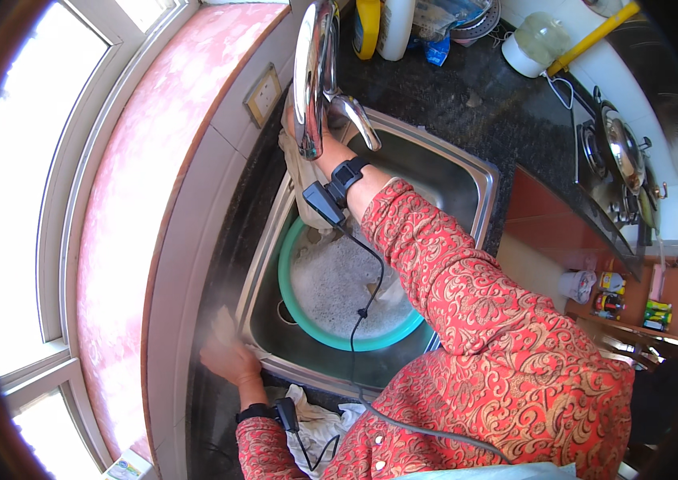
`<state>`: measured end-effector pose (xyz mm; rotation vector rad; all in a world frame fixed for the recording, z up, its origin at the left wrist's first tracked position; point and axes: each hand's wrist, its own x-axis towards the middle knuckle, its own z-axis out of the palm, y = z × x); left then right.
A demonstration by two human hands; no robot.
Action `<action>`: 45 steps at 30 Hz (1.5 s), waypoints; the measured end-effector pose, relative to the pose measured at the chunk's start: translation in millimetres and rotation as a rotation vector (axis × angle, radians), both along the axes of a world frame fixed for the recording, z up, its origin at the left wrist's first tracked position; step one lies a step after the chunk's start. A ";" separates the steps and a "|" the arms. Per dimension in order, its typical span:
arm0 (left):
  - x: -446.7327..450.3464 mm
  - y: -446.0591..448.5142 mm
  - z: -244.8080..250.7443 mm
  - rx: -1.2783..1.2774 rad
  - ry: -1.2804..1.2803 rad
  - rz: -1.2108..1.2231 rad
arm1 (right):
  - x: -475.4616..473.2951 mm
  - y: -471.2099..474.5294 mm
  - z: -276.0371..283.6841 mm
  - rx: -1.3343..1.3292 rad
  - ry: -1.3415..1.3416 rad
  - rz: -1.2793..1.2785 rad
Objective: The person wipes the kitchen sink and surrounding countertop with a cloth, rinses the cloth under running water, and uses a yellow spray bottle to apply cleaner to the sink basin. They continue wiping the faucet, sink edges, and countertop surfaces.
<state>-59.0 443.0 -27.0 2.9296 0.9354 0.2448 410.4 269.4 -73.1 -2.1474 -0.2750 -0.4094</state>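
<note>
My left hand (pixel 228 357) is motion-blurred over the black counter strip behind the double-bowl steel sink (pixel 477 174), near its corner. Whether it holds the pale blurred shape at its fingers cannot be told. My right hand (pixel 328 147) reaches past the chrome faucet (pixel 309 78), which hides most of it. A wet, pale cloth (pixel 297 174) lies beside that hand and hangs to a green plastic basin (pixel 321 339). Soapy water (pixel 327 282) with foam fills the basin, and some pale fabric shows in it. Another white cloth (pixel 315 426) lies by my left wrist.
Bottles (pixel 396 30) stand on the black granite counter (pixel 435 90) beyond the faucet. Further right are a white-based container (pixel 522 54) and a lidded steel pan (pixel 621 147) on the stove. A tiled wall with a socket (pixel 264 96) borders the sink. Cables run from my wrist devices.
</note>
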 end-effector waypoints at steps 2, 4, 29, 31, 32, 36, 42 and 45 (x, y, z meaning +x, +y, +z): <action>0.5 -0.3 1.6 -0.007 0.023 0.001 | -9.5 3.0 12.4 0.179 0.068 0.046; 1.3 -1.6 2.9 -0.010 0.056 0.035 | -30.5 10.7 32.4 0.454 -0.046 0.050; 2.8 -4.0 6.1 -0.014 0.027 0.007 | -89.3 64.8 68.8 0.185 0.007 -0.134; 3.4 -4.3 6.4 -0.014 0.041 0.021 | -104.4 75.2 69.4 0.143 0.088 -0.131; 4.3 -4.0 7.1 -0.008 0.030 0.002 | -109.6 76.1 69.1 0.125 0.134 -0.116; 3.6 -3.8 7.6 -0.010 0.032 0.013 | -118.0 65.0 67.6 0.138 0.095 -0.035; 2.3 -3.6 7.1 -0.003 0.022 -0.010 | -111.6 70.2 87.0 0.250 0.112 -0.064; 2.6 -3.1 7.2 -0.001 0.032 -0.007 | -113.4 75.9 93.6 0.283 0.021 -0.084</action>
